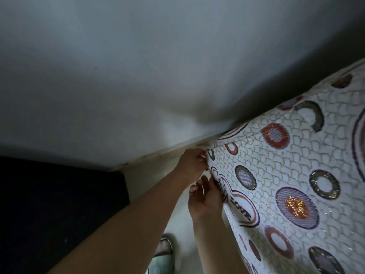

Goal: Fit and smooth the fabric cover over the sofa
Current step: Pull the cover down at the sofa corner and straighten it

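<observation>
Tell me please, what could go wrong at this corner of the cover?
The left hand and the right hand both grip the white circle-patterned fabric cover at one corner; a hard pull there may strain the fabric. That corner lies close to the pale grey wall, so knuckles may scrape it.

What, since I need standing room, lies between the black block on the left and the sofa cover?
Head view: pale floor, crossed by the left forearm and right forearm; a shoe stands on it.
</observation>
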Demonstrator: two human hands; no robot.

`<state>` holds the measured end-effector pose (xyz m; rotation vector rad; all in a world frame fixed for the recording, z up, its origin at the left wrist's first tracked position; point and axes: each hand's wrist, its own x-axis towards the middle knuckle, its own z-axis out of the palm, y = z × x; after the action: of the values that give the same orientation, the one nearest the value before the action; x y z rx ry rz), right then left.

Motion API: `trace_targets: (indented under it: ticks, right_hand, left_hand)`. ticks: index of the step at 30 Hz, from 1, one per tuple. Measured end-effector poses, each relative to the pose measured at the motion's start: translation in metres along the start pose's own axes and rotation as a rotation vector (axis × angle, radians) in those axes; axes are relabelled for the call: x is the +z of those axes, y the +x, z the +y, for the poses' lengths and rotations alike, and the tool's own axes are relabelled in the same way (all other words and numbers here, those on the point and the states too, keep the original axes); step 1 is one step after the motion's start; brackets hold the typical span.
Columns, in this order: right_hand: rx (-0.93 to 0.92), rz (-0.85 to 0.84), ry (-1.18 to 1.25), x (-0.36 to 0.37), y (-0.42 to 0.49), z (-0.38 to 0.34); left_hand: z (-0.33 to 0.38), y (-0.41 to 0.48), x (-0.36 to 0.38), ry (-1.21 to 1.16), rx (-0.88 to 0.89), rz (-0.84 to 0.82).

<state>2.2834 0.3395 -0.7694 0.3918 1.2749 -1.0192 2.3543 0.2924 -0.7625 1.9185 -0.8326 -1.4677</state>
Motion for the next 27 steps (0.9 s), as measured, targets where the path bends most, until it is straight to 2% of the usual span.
trace_targets:
  ticks: [3,7,9,16,20,23,27]
  right_hand:
    - [0.041,0.114,0.03,-0.018,-0.007,-0.003]
    - [0.012,0.183,0.006,-0.041,0.007,-0.008]
    - [-0.004,0.179,-0.006,-0.05,0.011,-0.01]
    - [-0.02,0.159,-0.002,-0.068,-0.026,-0.01]
    - [0.001,0.189,0.102,-0.09,-0.044,-0.014]
    - [0.007,0.276,0.085,-0.109,-0.054,-0.023]
    - [0.014,0.267,0.018,-0.125,-0.056,-0.035]
  left_hand:
    - [-0.005,-0.005,0.009,-0.001,-0.15,-0.028]
    - [-0.01,0.004,0.019,0.176,-0.108,0.037]
    - [-0.011,0.005,0.02,0.091,-0.142,0.036]
    - [-0.006,-0.023,0.031,-0.428,-0.334,0.034]
    - [-0.021,-0.062,0.051,-0.44,-0.422,-0.09]
    - [-0.024,-0.088,0.062,-0.42,-0.492,-0.193]
    - [-0.029,-0.085,0.075,-0.319,-0.452,-0.066]
